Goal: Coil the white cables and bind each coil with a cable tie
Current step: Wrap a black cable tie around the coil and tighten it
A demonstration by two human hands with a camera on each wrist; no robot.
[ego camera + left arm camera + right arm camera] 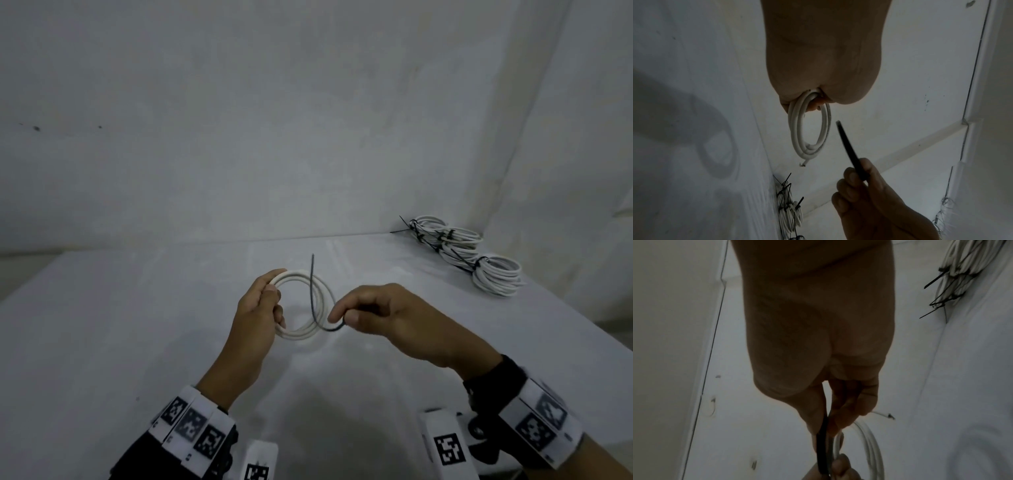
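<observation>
Over the white table point(102, 342), left hand point(255, 310) grips the coil point(301, 330); only the wrist view shows its frayed end point(803, 164).

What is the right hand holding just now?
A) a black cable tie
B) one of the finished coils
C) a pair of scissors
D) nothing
A: the right hand pinches a black cable tie crossing the white coil gripped by the left hand.

The left hand point(258, 308) is raised above the table, its fingers curled round one side of a coiled white round cable point(305, 301), thumb on top. The right hand point(387, 315), knuckles up, pinches a thin black plastic cable tie point(312, 291) between thumb and forefinger, just beside the coil.
</observation>
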